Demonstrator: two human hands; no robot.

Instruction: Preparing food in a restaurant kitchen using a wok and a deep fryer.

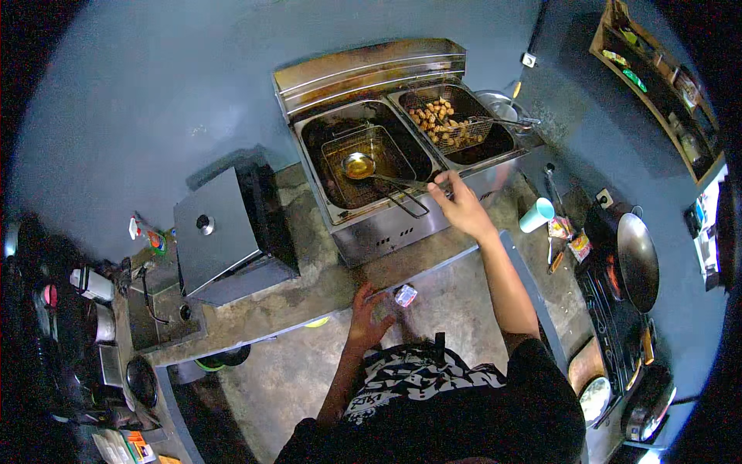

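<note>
My right hand (pixel 462 210) is shut on the handle of a metal ladle (pixel 358 166). The ladle's bowl holds golden oil and sits over a wire frying basket (pixel 395 152) in the left vat of a stainless steel double fryer (pixel 400 235). That basket's looped handle (pixel 413 207) rests across the vat's front rim, below the ladle. In the right vat, a second wire basket (pixel 466 138) holds many browned fried pieces (pixel 432 118). My left hand (pixel 368 322) hangs low beside the counter's front edge, fingers apart and holding nothing.
A grey metal box with a knobbed lid (pixel 217 229) stands left of the fryer, near a spray bottle (pixel 155 239) and a sink (pixel 165 316). To the right are a turquoise cup (pixel 537 215), small packets (pixel 579 246), a wok (pixel 637 264) and a stove (pixel 600 316). A metal bowl (pixel 493 98) sits behind.
</note>
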